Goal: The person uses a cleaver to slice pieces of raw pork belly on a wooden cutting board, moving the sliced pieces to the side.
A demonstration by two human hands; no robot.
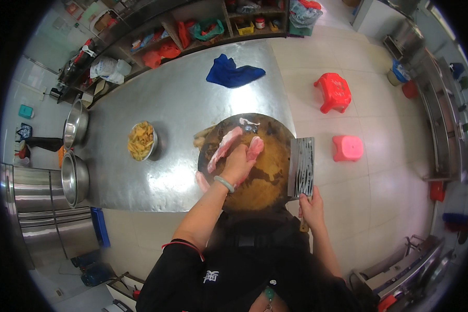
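Note:
My left hand [237, 163] grips a strip of raw meat [255, 147] on a round wooden chopping block [273, 167]. Just left of that strip lies a longer piece of pink meat with a pale fatty edge [224, 150]. A small white scrap [249, 122] rests near the block's far rim. In my right hand [312, 208] is the handle of a Chinese cleaver [302, 167], its broad, streaked blade held at the block's right edge. Another piece of meat [202, 181] sits by the block's left rim, partly hidden by my forearm.
The block stands on a stainless steel table [179, 109]. A metal bowl of yellowish cut food [141, 141] stands left, a blue cloth [234, 72] lies at the far side, and steel basins [75, 177] line the left end. Two plastic stools [335, 93] stand on the floor right.

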